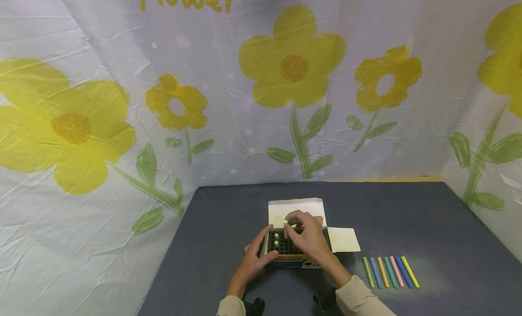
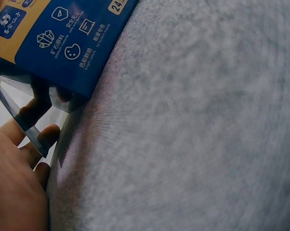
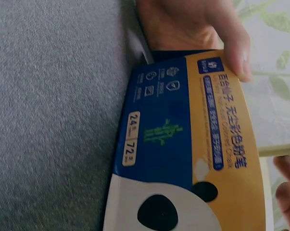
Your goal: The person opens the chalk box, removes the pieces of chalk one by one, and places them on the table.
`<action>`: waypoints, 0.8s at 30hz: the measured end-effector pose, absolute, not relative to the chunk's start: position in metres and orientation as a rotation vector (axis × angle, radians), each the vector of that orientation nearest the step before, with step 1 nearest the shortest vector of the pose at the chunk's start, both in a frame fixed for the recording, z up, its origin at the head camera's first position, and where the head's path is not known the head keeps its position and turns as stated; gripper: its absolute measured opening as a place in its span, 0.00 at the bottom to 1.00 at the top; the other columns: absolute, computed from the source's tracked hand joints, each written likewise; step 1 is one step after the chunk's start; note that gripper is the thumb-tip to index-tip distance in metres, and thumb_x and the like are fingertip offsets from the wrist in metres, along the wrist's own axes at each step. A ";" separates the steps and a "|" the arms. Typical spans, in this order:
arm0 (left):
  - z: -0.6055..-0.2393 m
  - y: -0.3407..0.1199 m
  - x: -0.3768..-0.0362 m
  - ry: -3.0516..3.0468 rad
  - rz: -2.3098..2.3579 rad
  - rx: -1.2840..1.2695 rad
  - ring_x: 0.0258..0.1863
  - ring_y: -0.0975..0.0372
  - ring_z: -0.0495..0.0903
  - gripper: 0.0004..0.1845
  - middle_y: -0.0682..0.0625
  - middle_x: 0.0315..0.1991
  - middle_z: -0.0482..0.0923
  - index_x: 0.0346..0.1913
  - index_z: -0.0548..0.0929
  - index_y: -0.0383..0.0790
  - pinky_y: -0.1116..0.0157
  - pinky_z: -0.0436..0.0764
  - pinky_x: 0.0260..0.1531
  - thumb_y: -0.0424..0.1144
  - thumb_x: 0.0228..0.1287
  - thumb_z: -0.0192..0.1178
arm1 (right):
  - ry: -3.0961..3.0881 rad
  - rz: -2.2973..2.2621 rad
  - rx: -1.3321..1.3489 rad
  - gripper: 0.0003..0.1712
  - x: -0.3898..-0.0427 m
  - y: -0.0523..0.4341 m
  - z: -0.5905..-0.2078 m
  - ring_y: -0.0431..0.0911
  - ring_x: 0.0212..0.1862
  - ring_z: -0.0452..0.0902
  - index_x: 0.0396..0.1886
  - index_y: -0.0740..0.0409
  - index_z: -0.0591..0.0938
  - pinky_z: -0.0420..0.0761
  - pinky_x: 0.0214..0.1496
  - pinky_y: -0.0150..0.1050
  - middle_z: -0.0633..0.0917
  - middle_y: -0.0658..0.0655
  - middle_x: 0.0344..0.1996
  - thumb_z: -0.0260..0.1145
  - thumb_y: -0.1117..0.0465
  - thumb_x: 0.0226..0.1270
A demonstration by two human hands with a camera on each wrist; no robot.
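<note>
Left hand point(image 1: 253, 258) grip curled round glossy cardboard chalk box point(image 1: 290, 252), right hand point(image 1: 308, 234) grip pinching slim yellow chalk stick point(image 1: 286, 223) — felt-like grey table point(image 1: 408, 216)

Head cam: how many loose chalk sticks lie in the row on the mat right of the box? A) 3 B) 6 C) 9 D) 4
B: the row of chalk sticks shows six, from green to yellow, lying side by side to the right of the chalk box.

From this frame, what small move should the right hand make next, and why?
Probably lift the yellow chalk stick straight up, clear of the chalk box. The right hand pinches it just above the open box's grid, the left hand steadies the box's side, and six sticks already lie in a row on the table.
</note>
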State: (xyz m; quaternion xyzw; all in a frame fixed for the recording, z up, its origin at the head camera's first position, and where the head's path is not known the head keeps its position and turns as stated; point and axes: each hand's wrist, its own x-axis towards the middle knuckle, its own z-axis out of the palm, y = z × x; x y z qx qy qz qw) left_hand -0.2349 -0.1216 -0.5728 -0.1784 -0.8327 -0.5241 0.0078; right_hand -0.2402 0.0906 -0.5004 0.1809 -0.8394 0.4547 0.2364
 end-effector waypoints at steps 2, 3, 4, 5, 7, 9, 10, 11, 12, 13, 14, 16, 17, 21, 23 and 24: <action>-0.574 -0.122 -0.236 -2.601 -1.616 -0.564 0.72 0.49 0.69 0.39 0.52 0.77 0.66 0.78 0.64 0.64 0.37 0.65 0.63 0.48 0.66 0.66 | -2.253 1.221 0.510 0.09 -0.241 0.093 -0.498 0.45 0.31 0.78 0.41 0.52 0.85 0.59 0.51 0.50 0.90 0.49 0.30 0.75 0.64 0.61; -0.575 -0.122 -0.236 -2.603 -1.605 -0.564 0.72 0.49 0.69 0.39 0.52 0.77 0.66 0.78 0.64 0.64 0.37 0.65 0.63 0.48 0.66 0.66 | -2.233 1.210 0.516 0.09 -0.241 0.094 -0.497 0.45 0.31 0.78 0.41 0.53 0.86 0.59 0.51 0.49 0.90 0.49 0.29 0.75 0.65 0.61; -0.575 -0.122 -0.237 -2.605 -1.595 -0.563 0.72 0.49 0.69 0.39 0.52 0.77 0.66 0.78 0.64 0.64 0.37 0.65 0.63 0.49 0.66 0.66 | -2.217 1.207 0.522 0.09 -0.241 0.095 -0.496 0.45 0.30 0.78 0.41 0.53 0.86 0.59 0.50 0.49 0.90 0.49 0.28 0.75 0.65 0.61; -0.575 -0.121 -0.237 -2.605 -1.588 -0.566 0.72 0.48 0.69 0.39 0.52 0.77 0.66 0.78 0.64 0.63 0.37 0.66 0.63 0.49 0.65 0.66 | -2.205 1.210 0.528 0.09 -0.242 0.096 -0.495 0.44 0.30 0.78 0.41 0.54 0.86 0.58 0.50 0.49 0.90 0.49 0.28 0.74 0.66 0.61; -0.575 -0.121 -0.237 -2.609 -1.586 -0.560 0.72 0.48 0.69 0.39 0.52 0.77 0.65 0.78 0.63 0.64 0.37 0.65 0.63 0.49 0.65 0.66 | -2.187 1.222 0.540 0.09 -0.242 0.100 -0.494 0.42 0.30 0.78 0.41 0.55 0.86 0.58 0.50 0.48 0.90 0.49 0.27 0.74 0.66 0.62; -0.575 -0.121 -0.237 -2.613 -1.597 -0.552 0.73 0.48 0.67 0.39 0.53 0.78 0.65 0.78 0.63 0.65 0.35 0.63 0.63 0.49 0.65 0.66 | -2.177 1.231 0.554 0.09 -0.242 0.104 -0.493 0.39 0.29 0.78 0.41 0.55 0.86 0.58 0.50 0.48 0.90 0.48 0.26 0.74 0.66 0.62; -0.575 -0.121 -0.236 -2.613 -1.606 -0.551 0.74 0.48 0.67 0.39 0.53 0.78 0.64 0.78 0.63 0.66 0.34 0.61 0.64 0.49 0.65 0.66 | -2.175 1.234 0.559 0.09 -0.242 0.106 -0.493 0.38 0.29 0.78 0.41 0.55 0.85 0.57 0.50 0.48 0.90 0.48 0.25 0.74 0.67 0.62; -0.575 -0.121 -0.236 -2.613 -1.617 -0.550 0.74 0.48 0.66 0.39 0.53 0.78 0.64 0.78 0.63 0.66 0.34 0.60 0.64 0.49 0.65 0.66 | -2.174 1.240 0.565 0.09 -0.242 0.108 -0.494 0.37 0.29 0.78 0.41 0.54 0.85 0.57 0.49 0.48 0.90 0.48 0.25 0.74 0.67 0.62; -0.575 -0.121 -0.236 -2.614 -1.629 -0.547 0.75 0.48 0.65 0.39 0.54 0.78 0.63 0.77 0.63 0.67 0.33 0.58 0.65 0.49 0.65 0.66 | -2.173 1.242 0.572 0.09 -0.242 0.110 -0.494 0.36 0.29 0.78 0.41 0.54 0.85 0.58 0.49 0.48 0.90 0.47 0.25 0.74 0.67 0.61; -0.575 -0.121 -0.236 -2.613 -1.637 -0.550 0.75 0.48 0.65 0.39 0.54 0.78 0.63 0.77 0.63 0.67 0.33 0.56 0.65 0.49 0.66 0.66 | -2.171 1.249 0.579 0.10 -0.243 0.113 -0.496 0.35 0.28 0.77 0.41 0.55 0.85 0.58 0.50 0.49 0.90 0.47 0.24 0.74 0.67 0.61; -0.575 -0.121 -0.236 -2.613 -1.643 -0.553 0.76 0.48 0.64 0.39 0.54 0.79 0.62 0.78 0.63 0.67 0.32 0.55 0.65 0.48 0.66 0.66 | -2.172 1.257 0.586 0.10 -0.243 0.116 -0.496 0.34 0.28 0.77 0.42 0.54 0.85 0.58 0.50 0.49 0.90 0.46 0.24 0.74 0.67 0.62; -0.575 -0.121 -0.236 -2.615 -1.655 -0.555 0.77 0.48 0.62 0.39 0.55 0.79 0.62 0.78 0.63 0.67 0.32 0.52 0.66 0.48 0.66 0.66 | -2.172 1.274 0.599 0.10 -0.243 0.122 -0.498 0.33 0.28 0.76 0.42 0.54 0.85 0.59 0.51 0.49 0.89 0.46 0.23 0.73 0.67 0.62; -0.575 -0.121 -0.236 -2.615 -1.657 -0.555 0.77 0.48 0.62 0.39 0.55 0.79 0.61 0.78 0.62 0.68 0.33 0.52 0.66 0.48 0.66 0.66 | -2.170 1.282 0.608 0.10 -0.243 0.125 -0.499 0.33 0.27 0.76 0.42 0.54 0.85 0.61 0.51 0.49 0.89 0.46 0.23 0.73 0.68 0.62; -0.575 -0.122 -0.237 -2.616 -1.664 -0.554 0.78 0.48 0.61 0.39 0.56 0.79 0.61 0.78 0.62 0.69 0.34 0.50 0.67 0.47 0.66 0.65 | -2.164 1.325 0.631 0.10 -0.243 0.139 -0.501 0.33 0.26 0.75 0.43 0.55 0.85 0.67 0.48 0.45 0.89 0.48 0.22 0.72 0.70 0.63; -0.574 -0.122 -0.237 -2.615 -1.661 -0.552 0.78 0.47 0.61 0.39 0.56 0.79 0.61 0.77 0.62 0.69 0.33 0.49 0.67 0.48 0.66 0.65 | -2.162 1.360 0.640 0.10 -0.243 0.146 -0.500 0.34 0.25 0.74 0.43 0.56 0.85 0.69 0.45 0.46 0.89 0.50 0.22 0.71 0.70 0.64; -0.574 -0.122 -0.237 -2.614 -1.663 -0.554 0.78 0.47 0.61 0.39 0.55 0.79 0.60 0.78 0.62 0.69 0.32 0.49 0.67 0.48 0.67 0.65 | -2.165 1.383 0.642 0.10 -0.242 0.149 -0.500 0.35 0.24 0.74 0.43 0.56 0.85 0.70 0.43 0.46 0.89 0.52 0.22 0.71 0.71 0.64</action>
